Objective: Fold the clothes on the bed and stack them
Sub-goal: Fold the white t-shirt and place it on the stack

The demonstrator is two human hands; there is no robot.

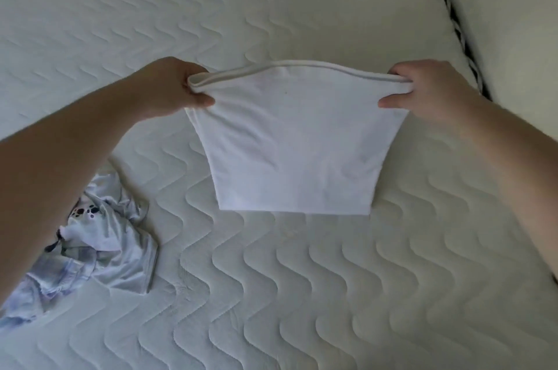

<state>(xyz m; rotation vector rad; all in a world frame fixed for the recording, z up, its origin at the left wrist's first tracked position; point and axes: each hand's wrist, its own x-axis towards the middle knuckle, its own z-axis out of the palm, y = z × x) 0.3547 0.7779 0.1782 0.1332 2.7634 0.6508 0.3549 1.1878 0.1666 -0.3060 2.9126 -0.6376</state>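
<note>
At the far left we have the crumpled pale garment (99, 245) with dark spots, lying in a heap on the bed (332, 294), partly under our left forearm and not yet folded. Moving right, our left hand (172, 87) pinches the left end of the white top (291, 143), thumb on the near face and fingers curled behind the doubled upper edge. The top hangs spread between our hands above the quilted surface, its lower hem near or just brushing the bed; we cannot tell which. Further right, our right hand (428, 88) clamps the other end the same way, thumb in front, fingers wrapped over the rim. We judge that the risks lie in the lowering: if one pinch slips, the stretchy fabric would likely sag to one side and land skewed; if we set it down unevenly, the hem could roll under and leave a crease in the fold. No folded stack shows here, so we also need to choose a spot well apart from the loose heap, or the two may tangle. The bed is a cream mattress cover stitched in wavy lines, soft enough to let fabric bunch. At the upper right a black-and-white braided trim (453, 25) runs along its edge, with a pale surface beyond.
</note>
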